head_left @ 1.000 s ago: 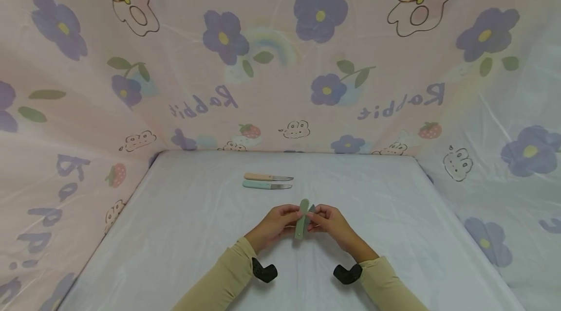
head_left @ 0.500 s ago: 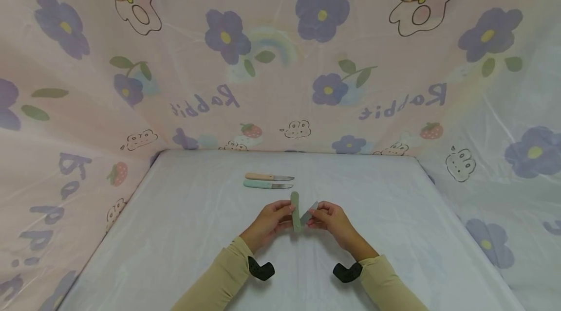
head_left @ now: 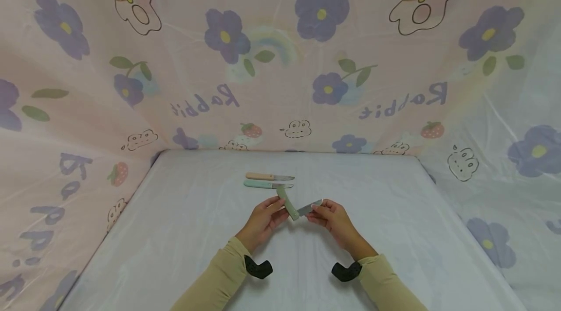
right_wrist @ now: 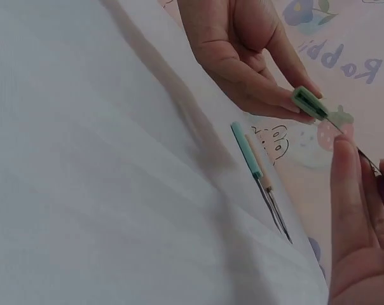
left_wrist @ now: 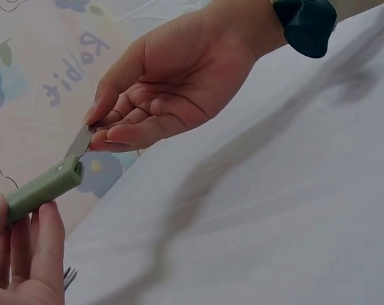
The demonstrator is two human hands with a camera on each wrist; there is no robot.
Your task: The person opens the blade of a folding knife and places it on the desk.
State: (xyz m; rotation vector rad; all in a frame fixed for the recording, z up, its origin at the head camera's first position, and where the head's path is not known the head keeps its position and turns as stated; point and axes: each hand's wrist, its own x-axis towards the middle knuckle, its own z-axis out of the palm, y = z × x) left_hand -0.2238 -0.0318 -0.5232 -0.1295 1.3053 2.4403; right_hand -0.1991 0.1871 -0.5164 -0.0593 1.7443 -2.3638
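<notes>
A folding knife with a green handle [head_left: 287, 204] is held up between both hands, its blade [head_left: 308, 208] swung out at a wide angle. My left hand [head_left: 262, 221] pinches the handle between thumb and fingers. With thumb and fingertips my right hand [head_left: 335, 221] pinches the blade near its tip. In the left wrist view the handle [left_wrist: 44, 190] slants up toward the blade [left_wrist: 81, 141], whose far end is hidden by the right fingers. The slot in the handle [right_wrist: 309, 101] shows in the right wrist view.
Two knives lie parallel on the white-covered table [head_left: 197, 252] beyond the hands: one with a beige handle [head_left: 258, 175], one with a mint handle [head_left: 257, 184]. Both blades point right. Patterned curtains [head_left: 271, 72] enclose the back and sides.
The blade has swung out of the handle from nearly folded to a wide angle. My left hand has moved slightly left and tilted the handle's top leftward.
</notes>
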